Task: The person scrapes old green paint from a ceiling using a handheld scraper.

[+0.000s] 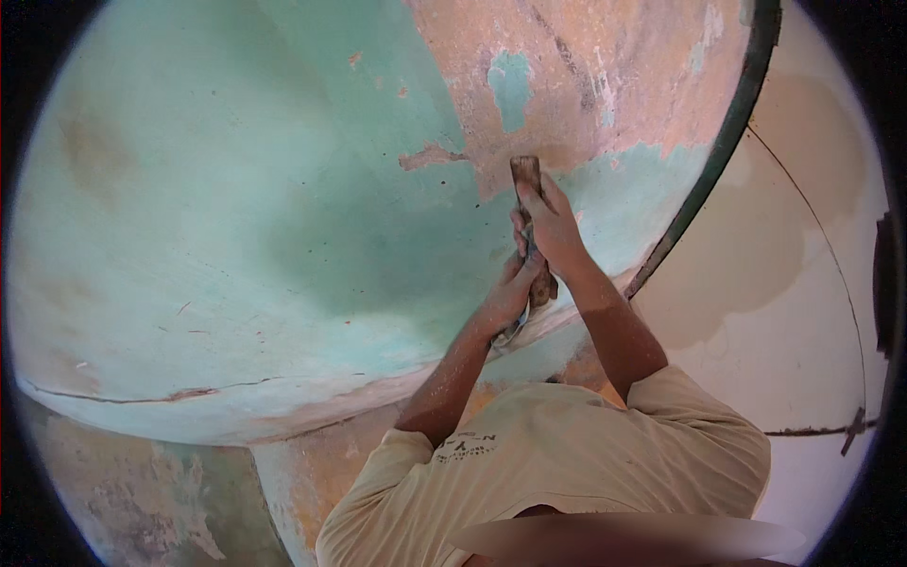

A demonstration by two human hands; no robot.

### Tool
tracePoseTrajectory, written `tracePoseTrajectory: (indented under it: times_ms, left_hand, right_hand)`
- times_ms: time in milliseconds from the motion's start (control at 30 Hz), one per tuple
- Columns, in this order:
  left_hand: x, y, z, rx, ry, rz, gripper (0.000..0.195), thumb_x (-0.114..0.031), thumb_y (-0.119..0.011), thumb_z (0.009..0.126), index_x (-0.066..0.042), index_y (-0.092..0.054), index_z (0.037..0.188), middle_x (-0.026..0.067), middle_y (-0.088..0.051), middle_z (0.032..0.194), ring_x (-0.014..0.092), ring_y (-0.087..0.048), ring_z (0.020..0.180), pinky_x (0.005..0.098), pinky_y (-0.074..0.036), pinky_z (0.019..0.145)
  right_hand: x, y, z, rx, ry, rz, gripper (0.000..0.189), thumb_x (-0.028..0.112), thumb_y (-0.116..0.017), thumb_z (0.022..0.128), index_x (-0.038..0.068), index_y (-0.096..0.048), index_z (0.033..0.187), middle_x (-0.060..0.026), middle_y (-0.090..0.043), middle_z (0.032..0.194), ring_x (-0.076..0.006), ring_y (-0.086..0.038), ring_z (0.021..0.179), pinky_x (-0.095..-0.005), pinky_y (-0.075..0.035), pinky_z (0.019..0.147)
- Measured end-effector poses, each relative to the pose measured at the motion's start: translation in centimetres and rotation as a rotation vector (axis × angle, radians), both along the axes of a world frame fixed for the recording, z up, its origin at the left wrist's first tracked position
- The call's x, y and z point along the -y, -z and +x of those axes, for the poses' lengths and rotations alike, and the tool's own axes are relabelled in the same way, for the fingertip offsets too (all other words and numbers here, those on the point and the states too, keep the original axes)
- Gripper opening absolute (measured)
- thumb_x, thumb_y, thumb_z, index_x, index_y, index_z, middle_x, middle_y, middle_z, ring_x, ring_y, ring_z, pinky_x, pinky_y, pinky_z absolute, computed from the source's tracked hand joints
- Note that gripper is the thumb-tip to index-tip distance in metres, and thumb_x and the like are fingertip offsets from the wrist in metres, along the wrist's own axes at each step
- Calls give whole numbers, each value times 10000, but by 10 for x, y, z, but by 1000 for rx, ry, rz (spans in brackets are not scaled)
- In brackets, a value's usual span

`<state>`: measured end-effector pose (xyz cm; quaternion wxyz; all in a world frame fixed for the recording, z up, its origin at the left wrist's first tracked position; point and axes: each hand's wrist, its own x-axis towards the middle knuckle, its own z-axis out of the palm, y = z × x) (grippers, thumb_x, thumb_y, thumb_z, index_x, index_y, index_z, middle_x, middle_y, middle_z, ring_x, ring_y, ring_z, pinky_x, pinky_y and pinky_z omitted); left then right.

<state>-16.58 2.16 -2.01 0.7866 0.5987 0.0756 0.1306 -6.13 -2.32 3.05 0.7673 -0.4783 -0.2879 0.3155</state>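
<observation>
My right hand [558, 228] grips the upper part of a worn wooden-handled tool [525, 171], its thumb along the wood. Just below, my left hand [511, 292] closes around the lower part of the same tool. A bluish wrap or part shows between the hands, and a pale, shiny edge [511, 332] sticks out beneath the left wrist. My fingers hide the tool's middle, so its exact kind is unclear. Around its upper end, the green painted plaster wall [354, 234] gives way to a bare pinkish patch [602, 85]. Pale dust speckles my left forearm.
A leftover island of green paint [510, 88] sits within the bare patch. A dark curved strip [716, 163] borders the wall at right, beside a pale stained surface [751, 241] with a thin dark line. A cracked ledge [191, 393] runs along the lower left.
</observation>
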Motion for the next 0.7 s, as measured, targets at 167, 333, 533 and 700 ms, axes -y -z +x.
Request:
tracePoseTrajectory:
  times_ms: [167,333,533,700]
  left_hand:
    - [-9,-7,17,-46,-37,104,442,-459,-403,971,-36,-517,1027,27,-571,771,100,-503,610,241,-395,528]
    - [-1,3,29,39,-102,50,416,-421,-378,989,-25,-506,987,49,-556,731,131,-512,636,268,-417,598]
    - [-2,-10,37,37,-41,66,343,-352,-359,1006,-15,-424,1015,33,-484,672,125,-471,576,267,-392,547]
    - [7,-7,32,-12,-12,19,349,-351,-354,1004,-6,-408,1003,46,-478,651,132,-456,548,275,-391,533]
  right_hand:
    - [-15,-2,21,96,39,-10,131,212,-457,971,86,-448,1006,-26,-460,619,-107,-441,428,-244,-369,364]
    - [-11,0,28,115,25,-27,145,207,-455,973,81,-454,1043,-23,-453,614,-95,-421,419,-236,-351,352]
    - [-11,-16,34,145,34,-30,149,205,-445,974,81,-457,1055,-14,-426,581,-91,-400,407,-238,-343,345]
    - [-4,-13,28,142,39,-88,139,196,-440,971,74,-457,1035,-9,-412,569,-89,-383,392,-235,-345,343]
